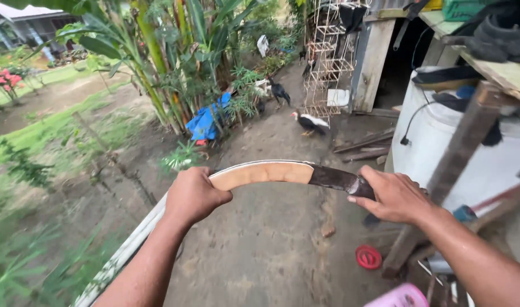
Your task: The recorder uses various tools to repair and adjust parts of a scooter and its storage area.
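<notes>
My left hand (193, 195) is closed around one end of a curved tan sheath (265, 171). A dark blade (334, 178) sticks out of the sheath's right end, and my right hand (393, 198) grips the knife's handle there. Both hands hold the knife level in front of me, over bare dirt ground. The handle itself is hidden inside my right fist.
Chickens (310, 122) walk on the dirt path ahead. Banana plants (169, 62) and a blue tarp (206, 122) stand at left. A white tank (447, 148), a leaning wooden post (453, 165) and shelves fill the right. A red lid (368, 257) lies on the ground.
</notes>
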